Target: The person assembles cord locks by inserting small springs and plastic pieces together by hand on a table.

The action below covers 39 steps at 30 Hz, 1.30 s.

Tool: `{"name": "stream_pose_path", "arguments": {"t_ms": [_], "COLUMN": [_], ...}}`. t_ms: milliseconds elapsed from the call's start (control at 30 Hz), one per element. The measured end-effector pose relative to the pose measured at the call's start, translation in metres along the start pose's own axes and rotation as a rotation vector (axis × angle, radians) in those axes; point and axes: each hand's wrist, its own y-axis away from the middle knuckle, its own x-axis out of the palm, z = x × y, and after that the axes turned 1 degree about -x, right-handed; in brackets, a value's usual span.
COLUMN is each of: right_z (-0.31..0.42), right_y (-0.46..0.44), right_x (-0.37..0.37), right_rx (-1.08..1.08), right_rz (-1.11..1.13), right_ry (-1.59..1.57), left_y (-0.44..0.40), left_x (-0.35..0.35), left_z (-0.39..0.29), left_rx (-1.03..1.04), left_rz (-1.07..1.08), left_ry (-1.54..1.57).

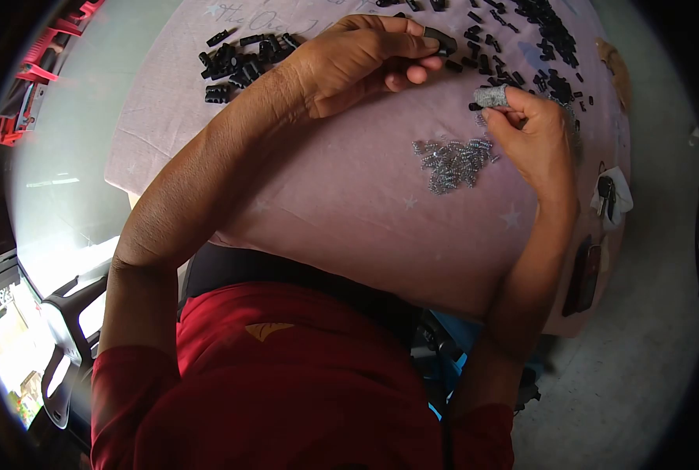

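Note:
My left hand (373, 55) is closed in a pinch above the far part of the cloth. Between its thumb and fingers is a small black plastic part (446, 52); a dark cover seems to wrap its fingertip. My right hand (531, 129) pinches another small black part (475, 106) at the tips of thumb and index finger. Grey wrapping (490, 96) surrounds that index finger. Below and left of the right hand lies a pile of small metal springs (455, 166). Left of my left hand is a heap of black ribbed cylindrical pieces (243, 63).
A pink cloth (349, 196) with printed stars and writing covers the table. Many loose black parts (549, 35) spread over its far right. Keys (606, 192) on white paper and a dark phone (583, 274) lie along the right edge. Red items (44, 51) stand at far left.

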Motion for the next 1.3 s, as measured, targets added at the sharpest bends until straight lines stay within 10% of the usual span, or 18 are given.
{"name": "stream_pose_path", "arguments": {"t_ms": [667, 1300], "right_z": [0.015, 0.007], "right_y": [0.003, -0.001], "right_x": [-0.002, 0.003], "right_rx": [-0.008, 0.006], "right_rz": [0.044, -0.118], "right_ry": [0.155, -0.527], "left_y": [0.003, -0.001], "left_x": [0.002, 0.000], "left_z": [0.000, 0.008], "left_rx": [-0.132, -0.155], "left_rz": [0.062, 0.142], "left_ry": [0.250, 0.397]}}
